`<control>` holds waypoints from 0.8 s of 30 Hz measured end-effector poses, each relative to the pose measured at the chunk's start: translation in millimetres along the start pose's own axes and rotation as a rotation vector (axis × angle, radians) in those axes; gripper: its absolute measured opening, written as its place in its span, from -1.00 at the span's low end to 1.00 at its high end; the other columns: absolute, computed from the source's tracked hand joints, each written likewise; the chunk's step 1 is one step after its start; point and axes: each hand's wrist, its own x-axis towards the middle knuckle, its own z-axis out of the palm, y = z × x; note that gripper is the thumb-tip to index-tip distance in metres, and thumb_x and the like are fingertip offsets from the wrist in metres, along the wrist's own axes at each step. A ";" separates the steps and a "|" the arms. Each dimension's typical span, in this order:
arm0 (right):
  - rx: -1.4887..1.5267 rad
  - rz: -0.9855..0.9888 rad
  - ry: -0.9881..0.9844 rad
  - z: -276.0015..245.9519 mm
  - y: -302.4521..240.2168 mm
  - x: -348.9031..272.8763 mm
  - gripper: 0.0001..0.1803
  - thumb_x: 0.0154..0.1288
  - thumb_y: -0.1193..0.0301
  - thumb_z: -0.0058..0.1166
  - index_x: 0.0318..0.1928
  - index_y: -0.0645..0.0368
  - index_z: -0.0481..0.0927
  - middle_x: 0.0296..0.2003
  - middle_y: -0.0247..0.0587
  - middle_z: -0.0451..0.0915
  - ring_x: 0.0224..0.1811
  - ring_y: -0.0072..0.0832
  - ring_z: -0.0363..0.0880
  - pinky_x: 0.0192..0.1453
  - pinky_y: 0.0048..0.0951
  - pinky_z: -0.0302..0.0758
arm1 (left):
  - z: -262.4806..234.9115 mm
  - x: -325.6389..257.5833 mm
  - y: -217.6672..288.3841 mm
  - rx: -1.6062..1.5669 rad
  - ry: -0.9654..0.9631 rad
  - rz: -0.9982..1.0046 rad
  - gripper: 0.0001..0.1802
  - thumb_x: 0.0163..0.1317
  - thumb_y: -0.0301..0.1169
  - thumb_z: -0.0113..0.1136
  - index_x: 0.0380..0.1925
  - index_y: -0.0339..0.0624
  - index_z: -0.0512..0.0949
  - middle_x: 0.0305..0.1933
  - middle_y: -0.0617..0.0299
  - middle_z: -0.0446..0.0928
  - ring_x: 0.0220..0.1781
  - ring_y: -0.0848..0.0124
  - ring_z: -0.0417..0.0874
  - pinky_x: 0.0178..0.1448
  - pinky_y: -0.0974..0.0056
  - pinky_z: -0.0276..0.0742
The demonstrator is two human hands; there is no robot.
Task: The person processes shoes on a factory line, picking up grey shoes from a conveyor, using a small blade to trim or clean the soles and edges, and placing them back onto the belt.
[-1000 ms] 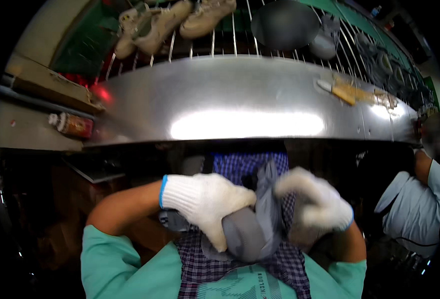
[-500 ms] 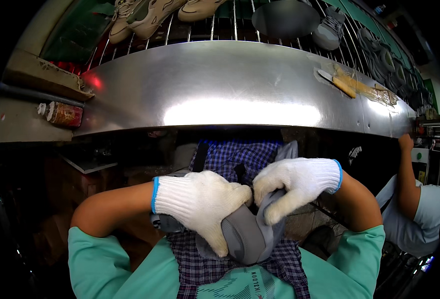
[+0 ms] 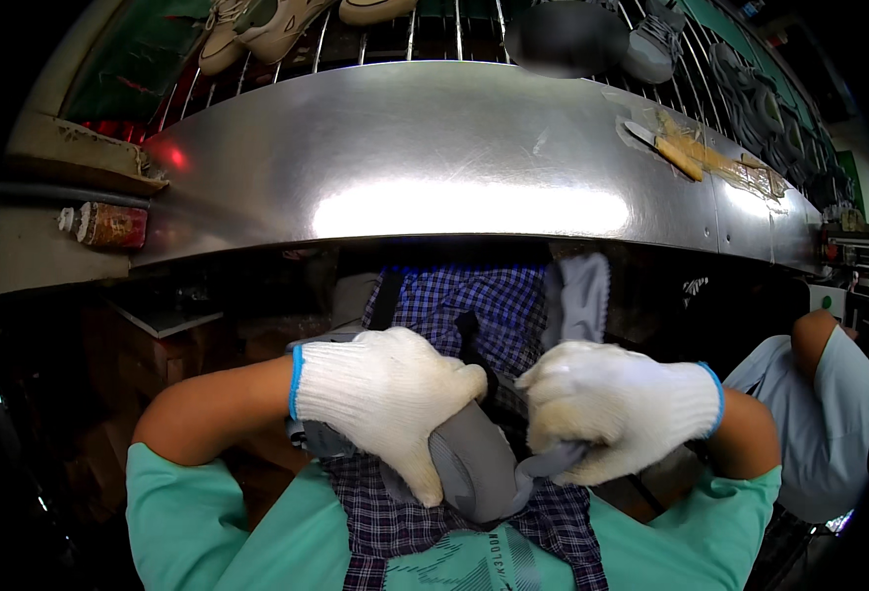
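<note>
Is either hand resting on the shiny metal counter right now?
No, both gloved hands, left hand and right hand, grip the grey shoe piece below the metal counter.

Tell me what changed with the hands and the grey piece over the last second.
The right hand swung round from the piece's right side and now grips the grey shoe upper knuckles up, beside the left hand. The left hand kept its hold; the upper stayed in the lap on the checked apron.

Both forearms come in from the lower corners, bare below green sleeves, and meet over the lap, the gloved left hand curled fingers-down and the gloved right hand clenched, knuckles facing the left
</note>
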 end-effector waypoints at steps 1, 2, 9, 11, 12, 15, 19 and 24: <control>-0.062 -0.055 0.096 0.9 -6.2 -5.8 -0.65 0.07 0.26 0.46 -0.16 0.16 0.71 -0.30 -0.17 0.65 -0.24 -0.15 0.68 -0.09 -0.15 0.61 | 0.4 0.3 -0.6 -0.008 0.002 -0.018 0.02 -0.07 0.25 0.66 0.19 -0.32 0.56 -0.04 -0.02 0.77 -0.08 0.08 0.87 -0.08 0.12 0.83; -0.126 -0.109 0.195 5.1 -14.2 -15.3 -0.65 0.07 0.27 0.45 -0.16 0.17 0.71 -0.30 -0.16 0.65 -0.24 -0.16 0.69 -0.10 -0.15 0.62 | 1.0 -0.1 -0.3 -0.013 0.004 -0.035 0.02 -0.06 0.25 0.67 0.19 -0.32 0.56 -0.04 -0.03 0.77 -0.08 0.08 0.87 -0.08 0.12 0.84; -0.146 0.173 0.139 27.7 -15.8 -29.2 -0.63 0.25 0.21 0.38 -0.12 0.24 0.68 -0.26 -0.10 0.70 -0.16 -0.15 0.76 -0.08 -0.11 0.69 | -1.6 8.7 7.9 0.008 -0.005 -0.096 0.08 -0.10 0.28 0.68 0.20 -0.37 0.55 -0.07 -0.08 0.77 -0.14 0.06 0.89 -0.16 0.14 0.86; -0.073 0.202 0.109 40.8 -5.4 -19.0 -0.66 0.26 0.22 0.37 -0.14 0.24 0.67 -0.28 -0.12 0.70 -0.18 -0.16 0.76 -0.11 -0.14 0.69 | -5.1 10.1 8.3 0.014 -0.028 -0.110 0.10 -0.11 0.30 0.68 0.21 -0.37 0.55 -0.07 -0.07 0.77 -0.14 0.06 0.89 -0.16 0.14 0.86; -0.091 0.084 0.205 43.5 -0.3 -19.4 -0.71 0.29 0.25 0.34 -0.18 0.22 0.66 -0.31 -0.14 0.68 -0.22 -0.18 0.75 -0.16 -0.16 0.69 | -5.4 9.7 8.1 0.012 -0.035 -0.121 0.11 -0.12 0.30 0.68 0.21 -0.37 0.55 -0.07 -0.06 0.77 -0.13 0.05 0.89 -0.15 0.14 0.86; -0.156 0.027 0.303 52.3 -5.2 -20.3 -0.75 0.32 0.27 0.32 -0.21 0.20 0.65 -0.33 -0.17 0.66 -0.24 -0.22 0.73 -0.17 -0.17 0.69 | 2.4 7.3 2.0 -0.003 0.034 -0.082 0.12 -0.14 0.31 0.67 0.21 -0.37 0.55 -0.06 -0.05 0.77 -0.13 0.07 0.89 -0.14 0.14 0.86; -0.249 0.023 0.337 50.7 -22.3 -27.3 -0.81 0.28 0.33 0.32 -0.24 0.18 0.65 -0.36 -0.20 0.64 -0.30 -0.26 0.72 -0.22 -0.19 0.67 | 6.4 5.1 0.5 -0.042 0.081 -0.082 0.13 -0.12 0.35 0.64 0.21 -0.38 0.54 -0.07 -0.07 0.77 -0.13 0.08 0.88 -0.13 0.12 0.85; -0.307 0.056 0.369 55.3 -46.7 -37.3 -0.84 0.31 0.40 0.20 -0.17 0.19 0.68 -0.34 -0.23 0.68 -0.33 -0.34 0.74 -0.24 -0.28 0.67 | 8.9 3.6 5.0 -0.036 0.107 -0.142 0.19 -0.16 0.41 0.65 0.24 -0.37 0.55 -0.05 -0.04 0.78 -0.10 0.13 0.90 -0.07 0.17 0.86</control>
